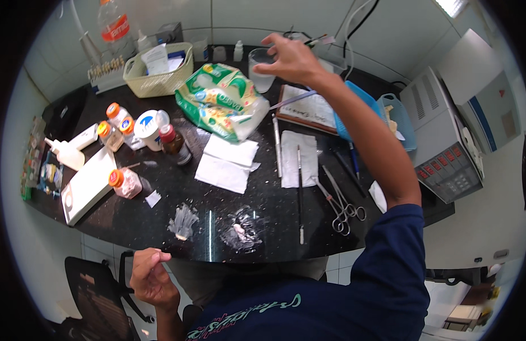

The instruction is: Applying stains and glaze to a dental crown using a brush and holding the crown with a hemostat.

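My right hand point(294, 61) is stretched to the back of the black counter, thumb and fingers apart, beside the rim of a translucent plastic cup point(262, 79). Whether it touches the cup I cannot tell. Low at the left, in front of the counter edge, my left hand point(152, 277) is closed with its fingertips pinched together; anything in them is hidden. Between my arms lie a smear of white paste point(184, 220) and a pinkish-white lump point(239, 232) amid scattered powder. A thin dark-handled tool point(300, 193) rests partly on a folded tissue point(297, 153).
Scissor-like clamps point(338, 204) lie at the right, near blue trays point(398, 122) and a grey machine point(442, 136). A green tissue pack point(217, 99), folded tissues point(226, 165) and a basket point(160, 82) sit further back. Orange-capped bottles point(125, 183) and a white box point(89, 184) stand left.
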